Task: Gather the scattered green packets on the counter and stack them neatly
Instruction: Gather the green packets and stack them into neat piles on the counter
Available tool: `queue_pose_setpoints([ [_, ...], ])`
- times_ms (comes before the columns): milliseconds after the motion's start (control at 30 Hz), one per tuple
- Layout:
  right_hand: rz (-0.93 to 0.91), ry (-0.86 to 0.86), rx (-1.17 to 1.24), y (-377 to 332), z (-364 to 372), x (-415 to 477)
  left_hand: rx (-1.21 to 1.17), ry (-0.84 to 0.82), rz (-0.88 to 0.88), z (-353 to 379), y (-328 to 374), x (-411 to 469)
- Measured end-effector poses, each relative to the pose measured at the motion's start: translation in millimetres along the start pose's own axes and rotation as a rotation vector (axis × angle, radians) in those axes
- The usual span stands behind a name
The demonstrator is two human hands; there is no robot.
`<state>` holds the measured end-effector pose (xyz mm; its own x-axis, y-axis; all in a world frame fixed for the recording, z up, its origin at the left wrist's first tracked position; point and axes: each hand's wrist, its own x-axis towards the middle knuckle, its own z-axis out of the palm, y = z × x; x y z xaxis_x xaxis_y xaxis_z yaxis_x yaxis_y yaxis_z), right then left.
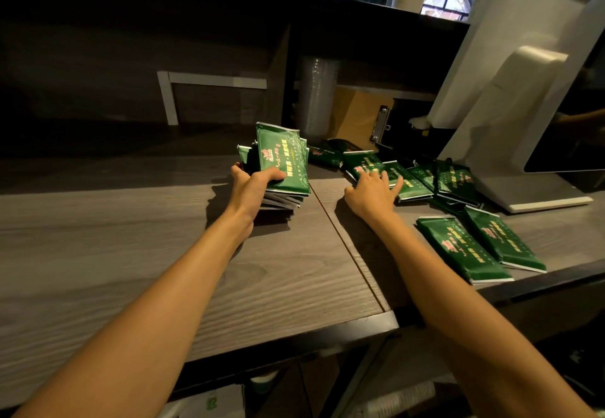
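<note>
Grey wood-grain counter: left hand grips the green foil packet stack; right hand, flat, touches a loose packet (just ahead).

Both forearms bare, stretched forward. Left hand curled, thumb on top, gripping a stack of green packets. Right hand palm down, fingers straight and spread, fingertips touching loose green packets.
</note>
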<state>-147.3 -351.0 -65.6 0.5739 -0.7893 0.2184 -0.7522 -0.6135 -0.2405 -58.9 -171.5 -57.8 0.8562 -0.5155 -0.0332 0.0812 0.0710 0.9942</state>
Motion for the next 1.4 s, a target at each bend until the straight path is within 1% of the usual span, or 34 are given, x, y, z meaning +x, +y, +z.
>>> queue_pose_setpoints([
  [67, -0.064, 0.053, 0.081, -6, -2, -3, -0.021, 0.013, 0.000, -1, 0, 0],
  [200, -0.209, 0.123, 0.317, -12, -7, -16, -0.082, 0.032, -0.032, -4, 4, -2],
  [300, -0.203, 0.177, 0.484, -14, -8, -20, -0.098, 0.041, -0.056, -7, 4, -1],
  [333, -0.187, 0.202, 0.477, -14, -7, -19, -0.105, 0.042, -0.059, -8, 5, -1],
  [367, -0.159, 0.220, 0.412, -14, -5, -18, -0.109, 0.044, -0.065, -8, 5, -1],
  [400, -0.108, 0.214, 0.312, -14, -1, -16, -0.112, 0.047, -0.067, -9, 4, -1],
  [467, 0.034, 0.116, 0.134, -12, 5, -13, -0.111, 0.052, -0.067, -8, 5, -1],
  [533, 0.132, -0.005, 0.112, -9, 7, -9, -0.112, 0.054, -0.059, -8, 6, -2],
  [600, 0.146, -0.054, 0.152, -7, 5, -6, -0.115, 0.055, -0.061, -8, 7, -3],
  [667, 0.131, -0.040, 0.221, -6, 3, -4, -0.117, 0.049, -0.065, -8, 7, -4],
  [733, 0.106, -0.020, 0.346, -8, 0, -5, -0.115, 0.050, -0.058, -7, 8, -4],
  [833, 0.055, -0.043, 0.558, -14, -1, -9, -0.117, 0.058, -0.055, -7, 9, -6],
  [933, 0.013, -0.074, 0.637, -19, 0, -12, -0.114, 0.086, -0.048, -9, 9, -5],
  [1000, 0.006, -0.125, 0.680, -20, 2, -11, -0.114, 0.104, -0.046, -9, 9, -5],
  [1033, 0.013, -0.153, 0.651, -21, 2, -10, -0.111, 0.106, -0.046, -9, 9, -5],
  [1133, 0.080, -0.229, 0.350, -18, -3, -8, -0.095, 0.103, -0.041, -8, 10, -7],
  [1200, 0.101, -0.286, 0.323, -15, -8, -9, -0.085, 0.102, -0.030, -7, 10, -8],
  [1267, 0.114, -0.326, 0.391, -15, -9, -10, -0.069, 0.117, -0.024, -6, 8, -6],
  [1333, 0.127, -0.302, 0.497, -19, -7, -11, -0.050, 0.130, -0.020, -5, 6, -3],
  [1400, 0.145, -0.251, 0.748, -21, -6, -11, -0.044, 0.128, -0.017, -6, 5, -1],
])
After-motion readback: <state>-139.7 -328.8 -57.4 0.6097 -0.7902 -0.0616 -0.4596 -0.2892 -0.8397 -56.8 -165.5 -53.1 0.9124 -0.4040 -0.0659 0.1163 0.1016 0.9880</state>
